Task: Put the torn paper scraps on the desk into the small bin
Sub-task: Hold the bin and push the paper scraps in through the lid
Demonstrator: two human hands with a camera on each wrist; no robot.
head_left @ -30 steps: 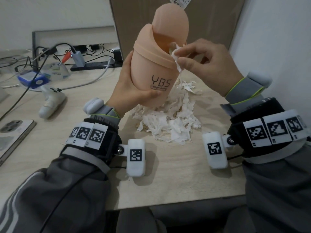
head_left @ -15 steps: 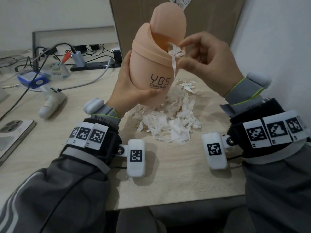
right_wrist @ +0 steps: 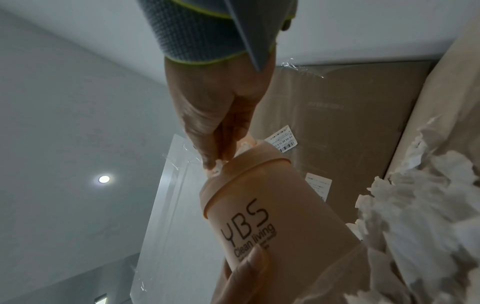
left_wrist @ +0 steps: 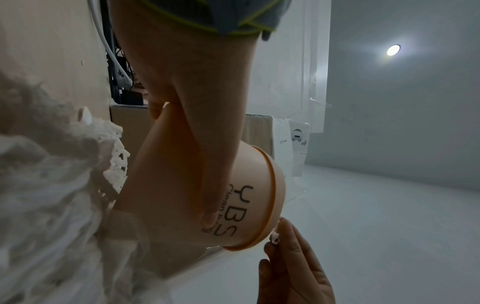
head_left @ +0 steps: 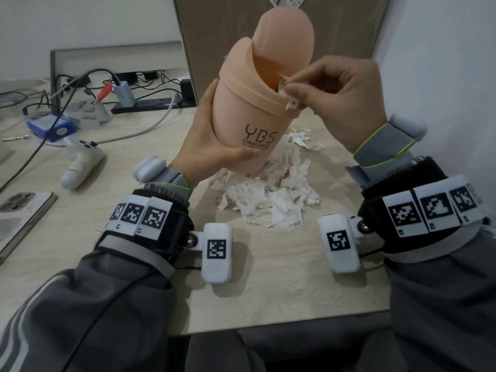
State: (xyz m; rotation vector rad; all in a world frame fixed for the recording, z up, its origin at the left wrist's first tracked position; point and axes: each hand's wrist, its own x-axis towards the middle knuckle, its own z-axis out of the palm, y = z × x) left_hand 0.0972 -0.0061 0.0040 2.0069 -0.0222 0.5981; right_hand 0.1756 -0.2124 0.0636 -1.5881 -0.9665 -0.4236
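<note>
Both hands busy, left hand gripping bin, right hand pinching scrap

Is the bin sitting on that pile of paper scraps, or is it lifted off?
Cannot tell. In the head view the left hand grips the tilted bin, whose base hides behind the scraps; the wrist views show no clear gap or contact.

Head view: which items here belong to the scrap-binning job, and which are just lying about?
Job:
small bin, gripped by left hand
scrap, pinched by right hand at the bin's opening
scrap pile on the desk

Lying about:
phone
white controller
power strip
cardboard box
</note>
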